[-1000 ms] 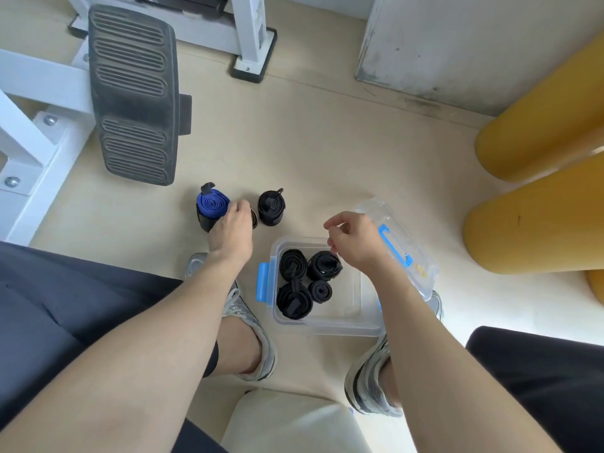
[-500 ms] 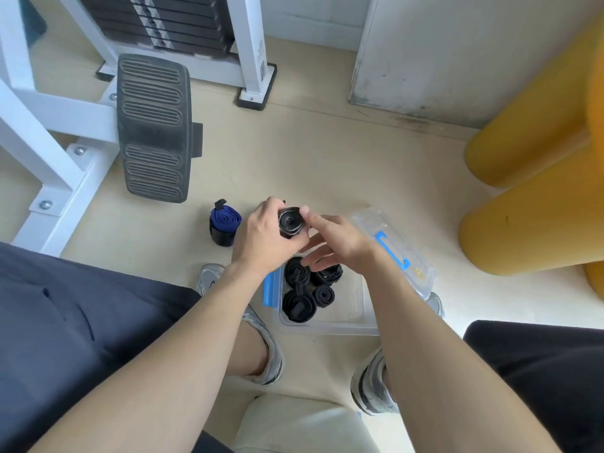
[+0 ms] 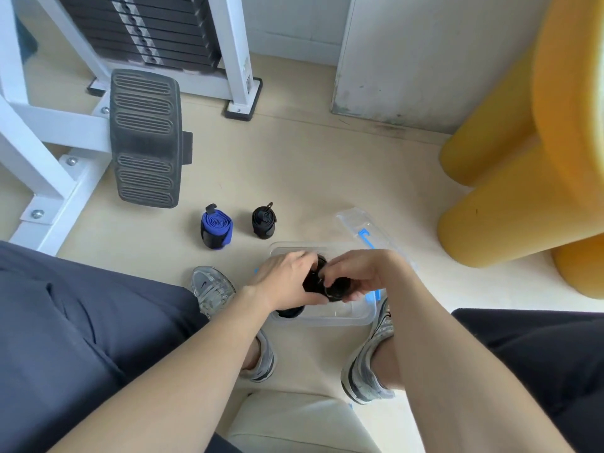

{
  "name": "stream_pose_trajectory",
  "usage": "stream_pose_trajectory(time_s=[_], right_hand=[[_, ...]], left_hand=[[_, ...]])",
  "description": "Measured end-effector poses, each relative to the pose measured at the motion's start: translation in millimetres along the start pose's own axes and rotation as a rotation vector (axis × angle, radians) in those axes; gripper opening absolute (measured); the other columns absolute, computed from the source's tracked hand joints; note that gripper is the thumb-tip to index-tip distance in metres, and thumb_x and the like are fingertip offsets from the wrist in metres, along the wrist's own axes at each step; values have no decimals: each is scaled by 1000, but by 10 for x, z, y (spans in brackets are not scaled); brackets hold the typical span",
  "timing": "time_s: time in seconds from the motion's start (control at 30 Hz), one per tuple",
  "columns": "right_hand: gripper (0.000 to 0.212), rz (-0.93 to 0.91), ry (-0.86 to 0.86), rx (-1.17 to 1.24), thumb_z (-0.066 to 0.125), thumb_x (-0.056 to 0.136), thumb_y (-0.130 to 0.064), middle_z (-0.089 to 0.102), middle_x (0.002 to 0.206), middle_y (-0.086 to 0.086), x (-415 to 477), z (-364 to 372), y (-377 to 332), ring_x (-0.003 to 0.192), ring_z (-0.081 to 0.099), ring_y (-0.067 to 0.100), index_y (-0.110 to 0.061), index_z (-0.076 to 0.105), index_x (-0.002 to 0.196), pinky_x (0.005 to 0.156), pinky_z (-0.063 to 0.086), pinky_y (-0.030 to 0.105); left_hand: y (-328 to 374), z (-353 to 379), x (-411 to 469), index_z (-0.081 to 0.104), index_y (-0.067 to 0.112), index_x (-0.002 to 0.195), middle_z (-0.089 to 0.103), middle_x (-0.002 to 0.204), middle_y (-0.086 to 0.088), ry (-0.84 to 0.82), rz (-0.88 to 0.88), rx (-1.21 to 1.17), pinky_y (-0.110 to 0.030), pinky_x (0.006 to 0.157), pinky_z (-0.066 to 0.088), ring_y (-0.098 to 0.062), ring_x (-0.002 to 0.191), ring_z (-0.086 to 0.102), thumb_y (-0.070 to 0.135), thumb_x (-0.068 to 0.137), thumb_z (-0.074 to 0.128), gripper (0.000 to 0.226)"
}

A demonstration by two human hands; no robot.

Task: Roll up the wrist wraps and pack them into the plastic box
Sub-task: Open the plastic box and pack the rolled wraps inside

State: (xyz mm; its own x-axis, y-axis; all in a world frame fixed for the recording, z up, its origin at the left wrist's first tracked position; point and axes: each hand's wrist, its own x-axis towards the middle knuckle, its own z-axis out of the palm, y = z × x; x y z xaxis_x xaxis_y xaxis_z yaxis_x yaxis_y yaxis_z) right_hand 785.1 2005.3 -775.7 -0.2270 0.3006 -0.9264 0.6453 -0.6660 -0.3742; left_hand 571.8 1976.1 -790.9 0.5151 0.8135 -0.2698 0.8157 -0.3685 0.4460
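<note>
While both hands meet low over the clear rectangular plastic box (image 3: pixel 359 319), which sits on the pale floor (image 3: pixel 327 178) between the person's feet, the left hand (image 3: pixel 284 282) curls its fingers round one side of a black rolled fabric wrist wrap (image 3: pixel 314 280) and the right hand (image 3: pixel 362 273) pinches it from the other side. The roll is at or just above the box's opening (I cannot tell which, as the hands cover most of the inside). Another dark roll (image 3: pixel 289 312) shows in the box under the left wrist. Beyond the box, a blue-and-black rolled wrist wrap (image 3: pixel 215 230) and a smaller black rolled wrap (image 3: pixel 263 222) stand upright on the floor, near each other but apart, and the transparent lid with a blue clip (image 3: pixel 359 227) lies beside the box's far right corner. The main risk is the coil springing loose if either hand slackens before the roll is wedged among its neighbours. A crowded corner could also tip it onto its side, and a firm downward push might skid the light box across the smooth floor.
</note>
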Motion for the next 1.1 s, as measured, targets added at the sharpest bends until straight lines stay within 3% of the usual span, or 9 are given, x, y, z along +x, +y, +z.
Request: stream_pose_trajectory(time_s=[0.07, 0.17, 0.37, 0.43, 0.57, 0.7, 0.87, 1.0, 1.1], right_hand=[[46, 143, 10, -201, 68, 81, -30, 72, 91, 20, -20, 13, 19, 68, 62, 31, 0, 65, 116, 59, 48, 30], [52, 177, 127, -310, 62, 84, -33, 75, 91, 21, 52, 92, 89, 65, 64, 32, 4, 67, 120, 73, 55, 33], [38, 118, 145, -344, 62, 91, -29, 79, 105, 13, 280, 290, 219, 77, 74, 28, -7, 67, 122, 102, 62, 45], [37, 108, 153, -401, 56, 99, -24, 78, 105, 13, 318, 307, 265, 80, 69, 28, -2, 65, 127, 96, 64, 40], [44, 70, 177, -457, 55, 101, -13, 71, 94, 13, 324, 320, 269, 78, 63, 29, 0, 60, 143, 77, 55, 35], [45, 42, 183, -610, 70, 95, -15, 78, 114, 10, 324, 344, 233, 91, 73, 26, -9, 66, 139, 83, 58, 35], [43, 64, 156, -489, 70, 95, -18, 70, 84, -4, 314, 319, 299, 71, 66, 12, -13, 70, 138, 55, 49, 19], [50, 92, 177, -533, 63, 98, -26, 70, 127, 7, 371, 477, 329, 115, 69, 29, -12, 58, 145, 92, 53, 35], [47, 92, 150, -540, 63, 101, -36, 67, 133, 5, 420, 498, 325, 121, 65, 28, -15, 59, 143, 95, 48, 35]], left_hand=[[-57, 79, -16, 66, 25, 123, 62, 122, 2, -118, 43, 121, -37, 96, 42, -28, 122, 58, 75, 71, 84, 74], [-120, 155, -50, 54, 40, 152, 42, 156, 0, -326, 68, 214, -52, 126, 19, -35, 143, 35, 67, 78, 82, 83], [-84, 119, -54, 47, 47, 160, 8, 177, 4, -493, 25, 339, -75, 126, -9, -47, 158, 14, 71, 89, 71, 79], [-100, 96, -81, 39, 48, 164, -9, 180, 13, -559, -28, 317, -79, 126, 3, -46, 163, 0, 72, 87, 73, 88], [-112, 60, -95, 32, 45, 168, -17, 179, 20, -605, -66, 220, -64, 122, 39, -43, 166, -11, 64, 88, 80, 96], [-109, 70, -88, 28, 43, 170, -19, 179, 19, -600, -62, 246, -59, 122, 42, -42, 166, -10, 66, 89, 78, 98], [-174, 126, -75, 23, 43, 171, -20, 179, 18, -618, -52, 227, -58, 125, 38, -43, 166, -12, 69, 88, 76, 101], [-248, 174, -79, 24, 43, 171, -21, 178, 21, -593, -31, 199, -57, 128, 32, -41, 166, -11, 71, 87, 77, 103], [-288, 219, -77, 23, 43, 171, -23, 177, 23, -571, -34, 190, -58, 127, 35, -39, 166, -11, 72, 85, 77, 106]])
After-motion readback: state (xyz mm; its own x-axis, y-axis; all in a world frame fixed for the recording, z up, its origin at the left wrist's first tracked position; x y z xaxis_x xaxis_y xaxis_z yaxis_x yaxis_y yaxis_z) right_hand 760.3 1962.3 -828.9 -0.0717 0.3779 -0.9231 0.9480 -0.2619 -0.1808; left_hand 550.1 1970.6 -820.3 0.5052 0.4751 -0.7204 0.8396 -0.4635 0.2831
